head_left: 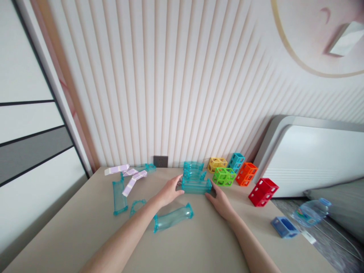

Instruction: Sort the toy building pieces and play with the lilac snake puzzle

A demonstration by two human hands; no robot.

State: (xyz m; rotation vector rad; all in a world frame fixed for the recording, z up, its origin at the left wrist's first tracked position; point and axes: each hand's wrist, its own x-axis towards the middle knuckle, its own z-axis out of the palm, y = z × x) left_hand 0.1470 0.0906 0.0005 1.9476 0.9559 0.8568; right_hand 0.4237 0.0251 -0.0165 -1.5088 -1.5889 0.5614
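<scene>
A clear teal plastic piece (196, 186) lies crosswise on the table, in front of more teal curved pieces (193, 174). My left hand (170, 190) is at its left end and my right hand (218, 199) at its right end, so the piece is held between them. Nearer to me, a teal half-tube (174, 218) lies at a slant. To the left are a teal ring-like piece (137, 206), an upright-lying teal trough (120, 197) and several pale purple strips (134, 182).
Yellow (217, 165), green (224, 176), blue (236, 163), orange (247, 174) and red (263, 192) block frames stand at the right. A blue block (284, 227) sits near the table's right edge. Beyond it lies a plastic bottle (311, 212). The ribbed wall (176, 83) borders the table's back.
</scene>
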